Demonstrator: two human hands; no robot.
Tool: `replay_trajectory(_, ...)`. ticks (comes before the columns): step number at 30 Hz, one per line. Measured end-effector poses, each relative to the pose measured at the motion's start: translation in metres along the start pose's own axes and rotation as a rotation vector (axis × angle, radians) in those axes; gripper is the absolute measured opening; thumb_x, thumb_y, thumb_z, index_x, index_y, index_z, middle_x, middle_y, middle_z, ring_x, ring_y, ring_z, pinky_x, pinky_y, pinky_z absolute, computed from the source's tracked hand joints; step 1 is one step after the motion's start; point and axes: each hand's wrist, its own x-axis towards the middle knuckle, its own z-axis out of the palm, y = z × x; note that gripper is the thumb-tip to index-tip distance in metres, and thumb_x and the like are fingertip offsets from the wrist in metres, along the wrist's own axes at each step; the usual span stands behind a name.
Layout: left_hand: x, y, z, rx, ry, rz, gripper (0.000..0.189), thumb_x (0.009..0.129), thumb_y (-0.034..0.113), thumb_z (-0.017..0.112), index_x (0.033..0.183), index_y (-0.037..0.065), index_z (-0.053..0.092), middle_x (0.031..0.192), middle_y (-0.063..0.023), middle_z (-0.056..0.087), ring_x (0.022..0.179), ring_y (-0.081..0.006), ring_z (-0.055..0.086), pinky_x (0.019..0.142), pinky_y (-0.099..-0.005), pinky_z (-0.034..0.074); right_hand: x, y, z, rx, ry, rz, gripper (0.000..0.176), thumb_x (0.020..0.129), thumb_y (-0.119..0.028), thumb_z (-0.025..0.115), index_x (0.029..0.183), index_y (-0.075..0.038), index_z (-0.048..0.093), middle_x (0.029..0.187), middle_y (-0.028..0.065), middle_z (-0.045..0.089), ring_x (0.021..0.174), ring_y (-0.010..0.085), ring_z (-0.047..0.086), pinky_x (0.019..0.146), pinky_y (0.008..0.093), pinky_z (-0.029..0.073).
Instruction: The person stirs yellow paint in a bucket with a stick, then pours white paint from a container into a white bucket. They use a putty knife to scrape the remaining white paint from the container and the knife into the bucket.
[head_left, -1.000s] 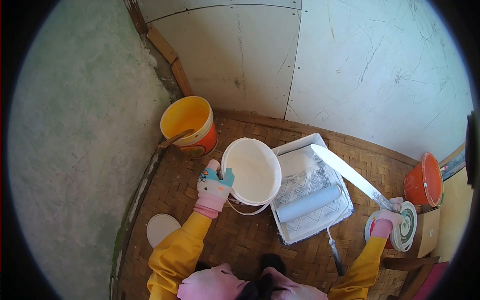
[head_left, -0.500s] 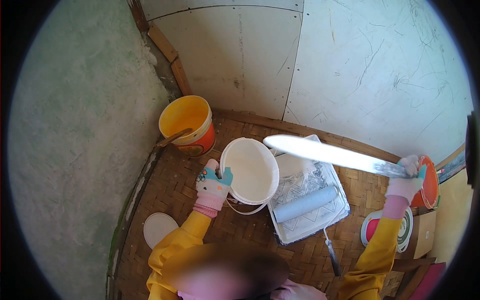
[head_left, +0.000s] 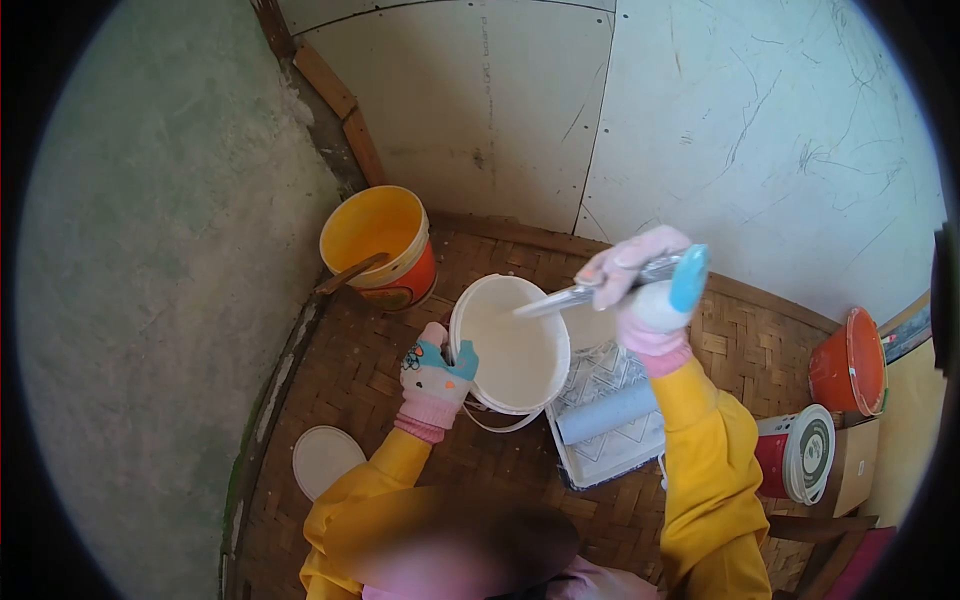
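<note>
My left hand (head_left: 433, 375), in a pink, white and blue glove, grips the left rim of a white paint bucket (head_left: 562, 368). Pale paint (head_left: 510, 360) shows inside it. Over the bucket's right side, my gloved right hand (head_left: 650, 285) is closed round a paint-coated stirring stick (head_left: 553, 301), whose lower end slants down into the bucket. Beside the bucket lies a paint tray (head_left: 590, 465) smeared with white, partly covered by my right arm. A light blue paint roller (head_left: 606, 412) rests across the tray.
Behind left stands an orange bucket (head_left: 425, 270) with a wooden stick (head_left: 352, 272) in it. A white lid (head_left: 328, 462) lies on the woven floor (head_left: 420, 510). At the right are an orange pail (head_left: 830, 370), a lidded paint tub (head_left: 808, 455) and a cardboard box (head_left: 855, 465). Walls close in behind.
My right hand has swung left from the far right, bringing the stick from above the tray to the bucket, its end now inside. My left hand keeps its hold on the rim.
</note>
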Motion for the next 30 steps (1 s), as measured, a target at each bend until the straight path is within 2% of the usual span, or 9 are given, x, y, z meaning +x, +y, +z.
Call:
replay_trajectory(1,-0.001,-0.001,0.0,-0.022,0.034,0.069,0.02,0.07,0.018,0.06,0.068,0.004,0.046,0.054,-0.0082,0.047,0.049,-0.0192,0.046,0.047,-0.0324,0.038,0.0,0.008,0.001,0.02,-0.049,0.016,0.057,0.082,-0.057,0.04,0.065,-0.005,0.054,0.042,0.0078,0.048,0.037,0.0219,0.05,0.046,0.0365,0.049)
replay_trajectory(4,-0.004,-0.01,0.003,0.013,0.05,0.136,0.019,0.07,0.017,0.06,0.068,0.004,0.047,0.055,-0.0077,0.047,0.049,-0.0186,0.046,0.048,-0.0317,0.038,-0.004,0.021,0.012,-0.056,-0.091,0.033,0.057,0.081,-0.057,0.042,0.065,-0.004,0.054,0.041,0.0081,0.048,0.037,0.0213,0.05,0.046,0.0353,0.048)
replay_trajectory(10,-0.016,-0.012,0.001,-0.023,0.028,0.141,0.015,0.068,0.014,0.06,0.071,0.003,0.05,0.058,-0.0084,0.049,0.05,-0.0193,0.047,0.048,-0.0318,0.038,0.003,0.03,-0.017,-0.037,0.073,0.15,0.056,0.087,-0.05,0.038,0.059,-0.003,0.05,0.037,0.0052,0.042,0.033,0.0156,0.046,0.044,0.0319,0.049)
replay_trajectory(11,-0.018,-0.014,0.002,-0.026,0.026,0.141,0.015,0.068,0.014,0.06,0.071,0.003,0.05,0.058,-0.0084,0.049,0.05,-0.0193,0.047,0.048,-0.0318,0.038,0.005,0.027,-0.024,-0.078,0.159,0.182,0.056,0.086,-0.051,0.038,0.058,-0.004,0.05,0.037,0.0048,0.041,0.033,0.0152,0.045,0.042,0.0315,0.048)
replay_trajectory(13,-0.021,-0.017,0.006,-0.046,0.059,0.171,0.023,0.065,0.022,0.062,0.068,0.004,0.047,0.059,-0.0133,0.048,0.052,-0.0296,0.048,0.047,-0.0368,0.039,0.002,0.021,-0.035,-0.146,0.303,0.229,0.057,0.084,-0.054,0.039,0.056,-0.005,0.049,0.037,0.0038,0.041,0.032,0.0148,0.044,0.039,0.0306,0.047)
replay_trajectory(18,-0.028,-0.005,0.004,-0.009,0.036,0.142,0.021,0.066,0.019,0.061,0.068,0.003,0.048,0.058,-0.0132,0.048,0.051,-0.0282,0.047,0.047,-0.0363,0.038,-0.02,0.011,-0.054,-0.152,0.623,0.319,0.055,0.084,-0.053,0.041,0.054,-0.007,0.045,0.041,0.0048,0.042,0.034,0.0163,0.046,0.038,0.0297,0.044)
replay_trajectory(20,-0.029,-0.004,0.005,-0.005,0.025,0.142,0.017,0.067,0.017,0.06,0.069,0.003,0.05,0.058,-0.0132,0.049,0.05,-0.0268,0.048,0.047,-0.0353,0.038,-0.026,0.005,-0.054,-0.18,0.888,0.387,0.053,0.082,-0.052,0.045,0.054,-0.007,0.043,0.047,0.0071,0.045,0.036,0.0181,0.049,0.039,0.0309,0.043)
replay_trajectory(25,-0.028,-0.006,0.008,0.014,0.112,0.243,0.018,0.068,0.018,0.06,0.069,0.003,0.05,0.058,-0.0134,0.049,0.049,-0.0268,0.048,0.047,-0.0355,0.038,-0.046,0.011,-0.063,-0.069,1.236,0.392,0.051,0.082,-0.048,0.05,0.053,-0.009,0.036,0.044,0.0021,0.028,0.036,0.0157,0.033,0.035,0.0299,0.03)
replay_trajectory(30,-0.025,-0.009,0.008,-0.019,0.067,0.128,0.022,0.065,0.02,0.062,0.069,0.003,0.048,0.061,-0.0135,0.049,0.054,-0.03,0.049,0.05,-0.038,0.039,-0.071,0.014,-0.081,0.036,1.373,0.483,0.051,0.083,-0.05,0.046,0.054,-0.01,0.035,0.041,0.0003,0.028,0.037,0.015,0.032,0.039,0.0277,0.03)
